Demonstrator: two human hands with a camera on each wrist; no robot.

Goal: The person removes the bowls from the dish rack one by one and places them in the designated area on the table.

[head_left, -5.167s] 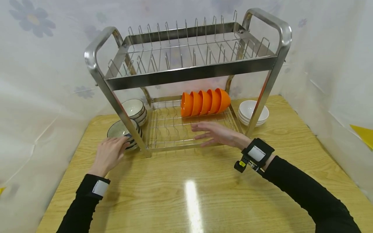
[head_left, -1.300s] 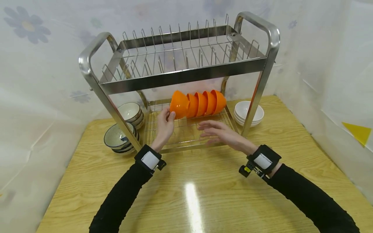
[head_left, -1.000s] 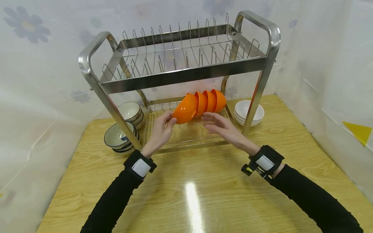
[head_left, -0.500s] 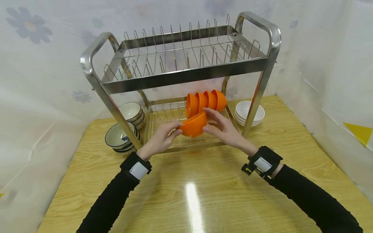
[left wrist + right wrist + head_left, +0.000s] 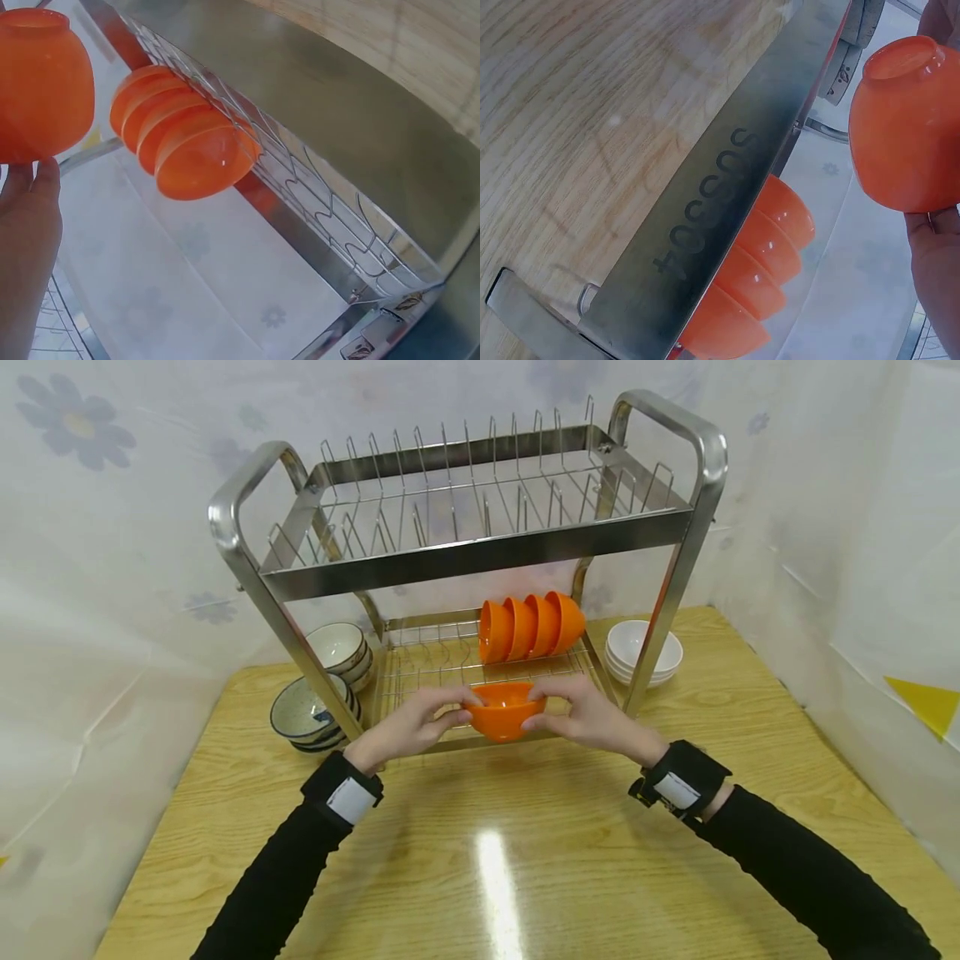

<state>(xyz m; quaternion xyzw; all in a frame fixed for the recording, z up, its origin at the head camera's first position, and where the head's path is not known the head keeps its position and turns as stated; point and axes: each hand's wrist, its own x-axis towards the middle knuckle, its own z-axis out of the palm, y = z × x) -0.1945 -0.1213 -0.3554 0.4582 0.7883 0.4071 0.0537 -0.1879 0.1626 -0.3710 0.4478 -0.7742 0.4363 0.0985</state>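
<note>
Only writing I can make out is SUS304, stamped into the rack's metal band [image 5: 709,199] in the right wrist view, turned around at that angle but readable enough. No brand or label that I can read on the orange bowl [image 5: 502,724] itself. Both hands have it: the left hand [image 5: 412,722] pinches one side of the rim, the right hand [image 5: 592,718] pinches the other, thumbs on the outside wall and fingertips hooked over the edge. So the grip is only as wide as the bowl's thin wall on each side, pretty much a mirror image. The bowl sits upright between them, rim roughly level, at the front edge of the rack's lower shelf [image 5: 431,675]; can't really tell if it's clear of the front rail. It's plain glossy orange, deep and rounded, with a little foot ring that shows up nicely in both wrist views. Behind it, four matching orange bowls [image 5: 532,628] lie on their sides in a row on that shelf, toward the right end. Stacked white bowls [image 5: 641,652] stand on the tabletop [image 5: 420,860] to the right, and patterned, dark-rimmed bowls [image 5: 303,708] are stacked on the left.
</note>
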